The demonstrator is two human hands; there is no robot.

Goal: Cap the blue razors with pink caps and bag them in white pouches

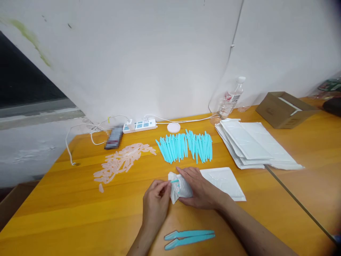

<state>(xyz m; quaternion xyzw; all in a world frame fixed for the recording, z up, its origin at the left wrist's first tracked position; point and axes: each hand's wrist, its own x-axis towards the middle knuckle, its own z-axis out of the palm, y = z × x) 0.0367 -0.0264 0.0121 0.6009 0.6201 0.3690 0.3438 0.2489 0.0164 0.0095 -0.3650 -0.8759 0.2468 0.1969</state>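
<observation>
Palm-down right hand (pixel 199 190) pinning white mailer (pixel 222 183), left fingertips (pixel 166 184) pinching teal piece (pixel 175 181)

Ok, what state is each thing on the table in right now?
Left hand: pinching a turquoise piece at the pouch mouth.
Right hand: pressing the small white padded pouch, mouth open.
Two turquoise plastic razors: lying loose.
White padded mailer stack: fanned flat.
Brown cardboard box: open.

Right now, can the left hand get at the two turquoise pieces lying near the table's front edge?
Probably yes: the turquoise pieces lie bare on the table beside the left hand, nothing between, but its fingers pinch a turquoise tip at the white pouch.
</observation>
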